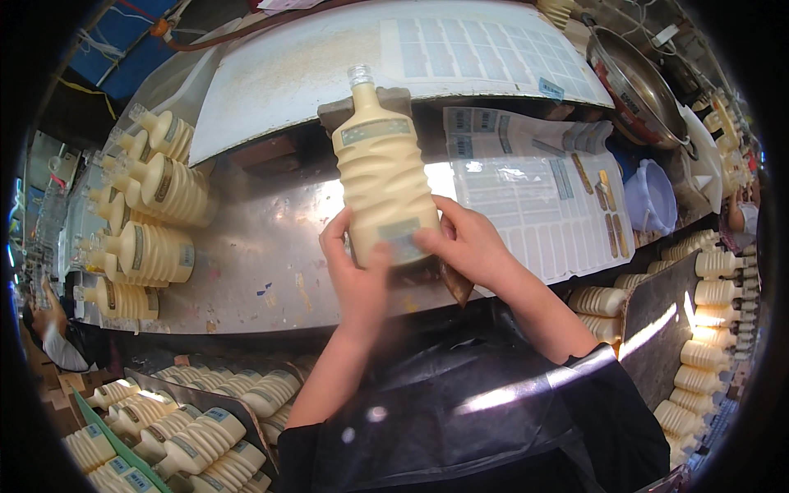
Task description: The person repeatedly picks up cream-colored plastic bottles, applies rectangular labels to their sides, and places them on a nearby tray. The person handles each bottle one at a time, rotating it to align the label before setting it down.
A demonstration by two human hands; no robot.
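A cream, wavy-sided bottle (385, 177) with a clear neck lies between my hands, its neck pointing away from me. Its shoulder is over a grey-brown padded rest (401, 100). One grey band label (374, 132) crosses the upper body, and a blue-grey label (399, 233) is near the base. My left hand (353, 263), partly blurred, is closed on the bottle's lower left side with its thumb by the lower label. From the right, my right hand (467, 242) grips the base, thumb on that same label. A brown pointed piece (455, 285) shows beneath the right hand.
Several similar bottles (156, 181) stand at the metal table's (246, 271) left end. Label sheets (534, 205) and narrow strips lie to the right, beside a lilac bucket (649, 197) and a large metal pan (637, 78). Crates of bottles (197, 440) flank me. Another person (62, 341) is at far left.
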